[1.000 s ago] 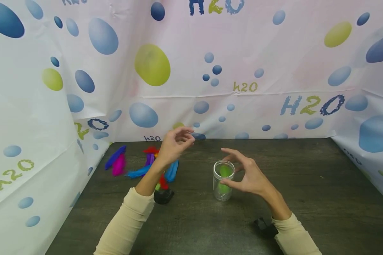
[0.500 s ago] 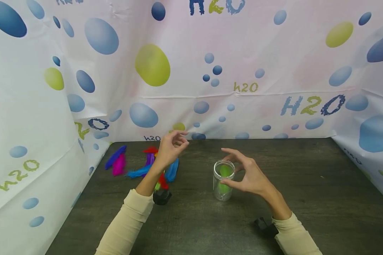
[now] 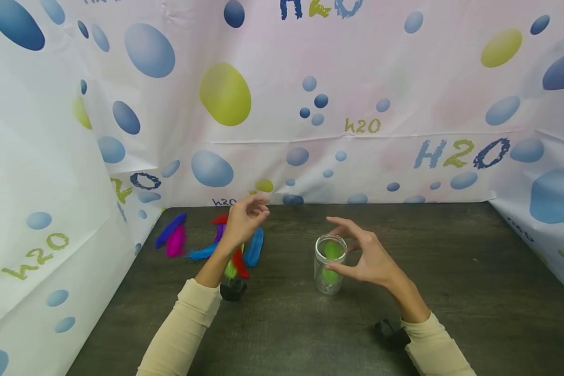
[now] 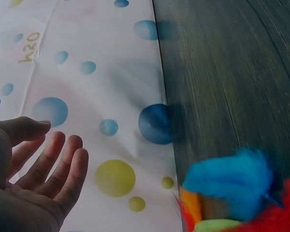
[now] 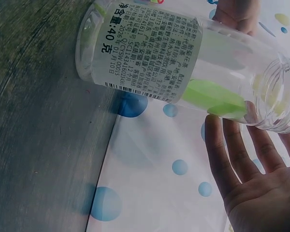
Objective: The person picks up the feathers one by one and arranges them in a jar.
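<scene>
A clear jar [image 3: 328,284] stands upright on the dark table, its mouth uncovered. Inside it is a green feather [image 5: 215,99], and a printed label [image 5: 145,48] wraps its lower part. My right hand [image 3: 373,261] holds the jar near its top, thumb on the near side and fingers on the far side. My left hand [image 3: 245,218] is in the air over the back of the table, fingers loosely bent and nothing between them. Below and around that arm lie loose feathers, among them a light blue feather [image 3: 254,248] and a red feather [image 3: 240,262].
A dark blue feather [image 3: 171,230] and a magenta feather [image 3: 176,242] lie at the table's back left. A dotted white sheet [image 3: 282,78] rises behind the table [image 3: 282,334] and along both sides. Black wrist cameras hang under both forearms.
My left hand has drawn left and slightly down, away from the jar toward the feathers. The right hand and the jar have stayed in place.
</scene>
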Action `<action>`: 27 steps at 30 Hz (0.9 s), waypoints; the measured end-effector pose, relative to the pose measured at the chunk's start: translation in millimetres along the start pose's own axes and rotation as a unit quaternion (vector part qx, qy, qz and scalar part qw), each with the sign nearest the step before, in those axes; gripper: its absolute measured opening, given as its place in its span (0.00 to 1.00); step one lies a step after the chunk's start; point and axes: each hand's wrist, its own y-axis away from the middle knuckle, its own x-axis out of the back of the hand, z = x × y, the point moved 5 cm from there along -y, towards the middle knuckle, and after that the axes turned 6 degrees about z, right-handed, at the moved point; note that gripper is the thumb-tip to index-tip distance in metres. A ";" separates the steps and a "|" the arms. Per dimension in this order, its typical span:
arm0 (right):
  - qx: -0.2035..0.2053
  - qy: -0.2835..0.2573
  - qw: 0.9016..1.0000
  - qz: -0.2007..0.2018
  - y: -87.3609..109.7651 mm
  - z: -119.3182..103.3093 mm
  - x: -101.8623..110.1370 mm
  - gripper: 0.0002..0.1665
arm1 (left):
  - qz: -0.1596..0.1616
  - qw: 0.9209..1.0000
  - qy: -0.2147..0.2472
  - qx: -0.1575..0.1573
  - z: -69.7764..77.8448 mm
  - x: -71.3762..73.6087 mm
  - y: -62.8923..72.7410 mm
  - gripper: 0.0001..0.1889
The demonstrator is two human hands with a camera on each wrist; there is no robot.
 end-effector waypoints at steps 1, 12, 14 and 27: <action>0.001 -0.001 1.000 0.000 0.0 0.1 0.1 0.52 | 0.000 1.000 -0.004 0.004 -1.1 1.5 0.6 0.13; -0.007 0.003 1.000 -0.001 -1.4 0.5 1.1 0.52 | -0.023 0.996 -0.074 0.052 -19.6 20.2 8.1 0.13; -0.007 0.004 1.000 -0.002 -1.8 0.3 1.3 0.52 | -0.022 0.995 -0.082 0.056 -23.4 23.9 9.2 0.14; -0.009 0.002 1.000 -0.004 -2.9 -0.1 2.3 0.52 | -0.023 0.988 -0.114 0.097 -43.0 41.1 15.2 0.14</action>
